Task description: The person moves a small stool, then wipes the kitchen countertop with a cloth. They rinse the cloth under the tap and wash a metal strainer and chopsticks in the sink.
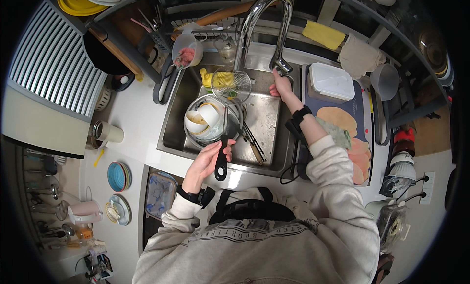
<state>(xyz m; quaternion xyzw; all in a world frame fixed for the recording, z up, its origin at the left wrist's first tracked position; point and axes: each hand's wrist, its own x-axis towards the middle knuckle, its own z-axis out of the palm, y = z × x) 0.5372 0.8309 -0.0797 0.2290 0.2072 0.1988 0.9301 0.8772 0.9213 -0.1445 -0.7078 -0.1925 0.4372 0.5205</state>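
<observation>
My left hand holds the black handle of a wire mesh skimmer, whose round head is raised over the stainless steel sink. Under the skimmer, at the left of the basin, a metal bowl holds white bowls with food residue. My right hand is at the spout of the chrome faucet, fingers partly spread; whether it touches the spout is unclear. Black chopsticks and a wooden-handled utensil lie in the basin. A yellow object sits at the back left.
Right of the sink, a lidded white container and a green cloth rest on a dark patterned mat. A plastic measuring cup with something pink stands back left. Stacked blue bowls and plates are on the left counter.
</observation>
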